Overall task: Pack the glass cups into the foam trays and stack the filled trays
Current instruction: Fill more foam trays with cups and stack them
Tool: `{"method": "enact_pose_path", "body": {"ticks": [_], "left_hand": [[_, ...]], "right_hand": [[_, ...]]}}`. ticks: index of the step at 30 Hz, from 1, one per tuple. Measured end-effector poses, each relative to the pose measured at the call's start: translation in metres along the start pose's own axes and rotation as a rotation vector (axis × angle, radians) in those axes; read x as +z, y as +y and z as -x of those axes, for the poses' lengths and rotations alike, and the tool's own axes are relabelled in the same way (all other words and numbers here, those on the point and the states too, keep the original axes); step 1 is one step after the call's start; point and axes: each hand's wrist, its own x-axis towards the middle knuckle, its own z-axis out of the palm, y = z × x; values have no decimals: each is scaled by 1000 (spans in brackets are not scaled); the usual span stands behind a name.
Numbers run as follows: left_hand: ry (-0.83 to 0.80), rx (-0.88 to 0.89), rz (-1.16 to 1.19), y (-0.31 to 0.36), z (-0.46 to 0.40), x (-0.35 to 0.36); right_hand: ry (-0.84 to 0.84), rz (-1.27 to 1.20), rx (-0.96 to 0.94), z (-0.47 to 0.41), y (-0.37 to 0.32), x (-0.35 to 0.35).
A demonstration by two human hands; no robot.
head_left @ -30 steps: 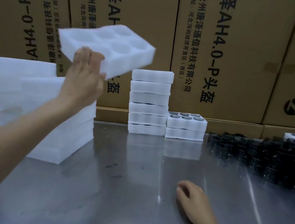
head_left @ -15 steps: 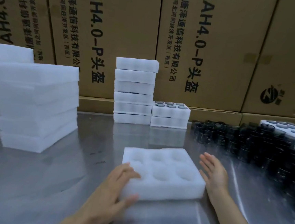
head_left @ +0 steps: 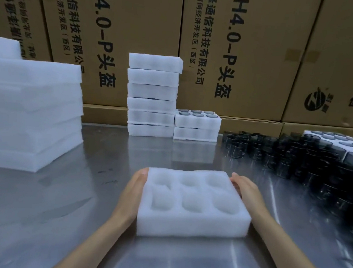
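An empty white foam tray [head_left: 189, 218] with several round pockets lies flat on the steel table in front of me. My left hand [head_left: 133, 191] presses flat against its left side, fingers straight. Against the tray's right side lies my right hand [head_left: 246, 190], fingers also straight. Many dark glass cups [head_left: 297, 159] stand crowded on the table at the right. At the back, a tall stack of filled trays [head_left: 152, 95] stands beside a short stack [head_left: 196, 126] whose top tray shows cups.
A pile of empty foam trays [head_left: 30, 114] stands at the left. Another tray with cups [head_left: 341, 144] sits at the far right behind the glasses. Cardboard boxes [head_left: 232, 49] wall off the back of the steel table [head_left: 58, 209].
My left hand brought the foam tray down from the left pile onto the table. Both hands now lie against its sides, and the tray sits squarer in front of me.
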Motion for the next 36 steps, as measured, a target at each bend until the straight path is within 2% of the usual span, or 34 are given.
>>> {"method": "enact_pose_path", "body": {"ticks": [2,6,10,21,26,33,36], "left_hand": [[-10,-7,-10,2,1,3],[63,-134,60,-3,-5,11],[-9,-79,22,-10,-11,15],[-59,-86,81,-9,-10,20],[-50,-89,107,-6,-9,22],[-51,-88,89,-4,-6,20],[-46,-99,79,-4,-6,20]], "right_hand": [[40,55,6,-5,0,-6],[163,109,-4,-37,6,-12],[161,97,53,-85,7,-14],[171,209,151,-166,1,-11],[188,201,180,-174,0,-8],[155,218,122,-152,-1,-11],[129,205,195,-142,-7,-10]]}}
